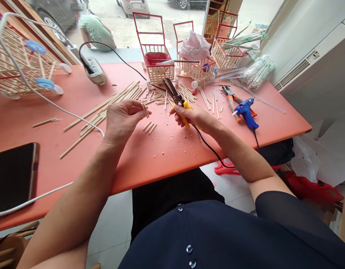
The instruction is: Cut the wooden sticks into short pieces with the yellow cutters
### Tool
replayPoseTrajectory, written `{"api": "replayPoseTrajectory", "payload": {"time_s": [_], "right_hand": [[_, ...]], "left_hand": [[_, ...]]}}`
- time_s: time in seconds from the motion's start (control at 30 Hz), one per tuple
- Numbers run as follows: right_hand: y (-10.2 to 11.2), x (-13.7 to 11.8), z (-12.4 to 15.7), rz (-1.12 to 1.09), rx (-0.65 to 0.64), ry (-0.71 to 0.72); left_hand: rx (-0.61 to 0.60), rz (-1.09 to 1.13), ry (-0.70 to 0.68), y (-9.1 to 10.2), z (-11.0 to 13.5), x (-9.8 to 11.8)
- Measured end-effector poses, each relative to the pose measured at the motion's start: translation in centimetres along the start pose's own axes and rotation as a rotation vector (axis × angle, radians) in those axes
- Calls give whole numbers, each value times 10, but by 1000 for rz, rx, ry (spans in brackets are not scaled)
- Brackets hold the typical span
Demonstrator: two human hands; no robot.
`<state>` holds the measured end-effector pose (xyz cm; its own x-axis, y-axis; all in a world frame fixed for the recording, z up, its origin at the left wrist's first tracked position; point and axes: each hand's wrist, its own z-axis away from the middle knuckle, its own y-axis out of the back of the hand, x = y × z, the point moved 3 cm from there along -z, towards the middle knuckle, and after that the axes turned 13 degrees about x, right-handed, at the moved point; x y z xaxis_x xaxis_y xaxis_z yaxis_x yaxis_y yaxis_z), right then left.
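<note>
My left hand [123, 118] pinches a short piece of wooden stick [145, 109] between thumb and fingers. In my right hand [193, 117] are wire-stripper pliers [176, 98] with yellow handles, jaws pointing up and away from me. Several short cut sticks [150, 127] lie side by side on the table just below my left hand. Behind that hand, long wooden sticks [105, 108] are spread in a loose bundle. More cut pieces [186, 92] lie scattered beyond the pliers, and small chips dot the tabletop.
On the orange table [158, 168] stand small stick carts [158, 67] along the back. A blue glue gun [246, 114] and orange-handled pliers [230, 99] lie right. A phone [15, 175], a white cable [54, 104] and a power strip [95, 71] are left. A person [96, 31] crouches outside.
</note>
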<state>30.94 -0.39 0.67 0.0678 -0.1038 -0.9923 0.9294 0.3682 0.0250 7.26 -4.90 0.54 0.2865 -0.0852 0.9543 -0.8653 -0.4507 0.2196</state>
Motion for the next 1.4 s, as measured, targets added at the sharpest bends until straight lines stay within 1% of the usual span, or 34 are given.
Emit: {"api": "replayPoseTrajectory", "payload": {"time_s": [0.07, 0.17, 0.27, 0.4, 0.5, 0.73, 0.8, 0.87, 0.93, 1.0, 1.1, 1.23, 1.3, 1.4], "right_hand": [[-1, 0, 0, 0, -13, 0], [-1, 1, 1, 2, -22, 2], [-1, 1, 1, -4, -27, 3], [-1, 1, 1, -1, -37, 9], [-1, 2, 0, 12, -45, 21], [1, 4, -1, 28, -42, 53], [1, 4, -1, 40, -45, 58], [1, 5, -1, 56, -47, 70], [1, 6, -3, 76, -46, 92], [1, 8, -6, 100, -37, 129], [0, 10, -10, 152, -15, 220], [-3, 8, -11, 215, 2, 340], [-5, 8, -10, 231, -9, 353], [-8, 10, -10, 244, -63, 351]], "left_hand": [[50, 23, 19, 3, -4, -7], [90, 19, 80, 3, -6, -17], [104, -26, 118, 1, -7, -23], [86, -46, 129, 2, -10, -29], [77, -58, 116, 4, -11, -30], [61, -95, -14, 5, -10, -28], [52, -120, -5, 5, -10, -30], [57, -132, 35, 5, -10, -30], [58, -92, 75, 5, -9, -25], [16, -13, 96, 3, -6, -16], [-105, 107, 152, -4, 3, -2], [-257, 169, 210, -15, 14, 9], [-315, 179, 207, -20, 18, 12], [-355, 181, 201, -24, 23, 15]]}}
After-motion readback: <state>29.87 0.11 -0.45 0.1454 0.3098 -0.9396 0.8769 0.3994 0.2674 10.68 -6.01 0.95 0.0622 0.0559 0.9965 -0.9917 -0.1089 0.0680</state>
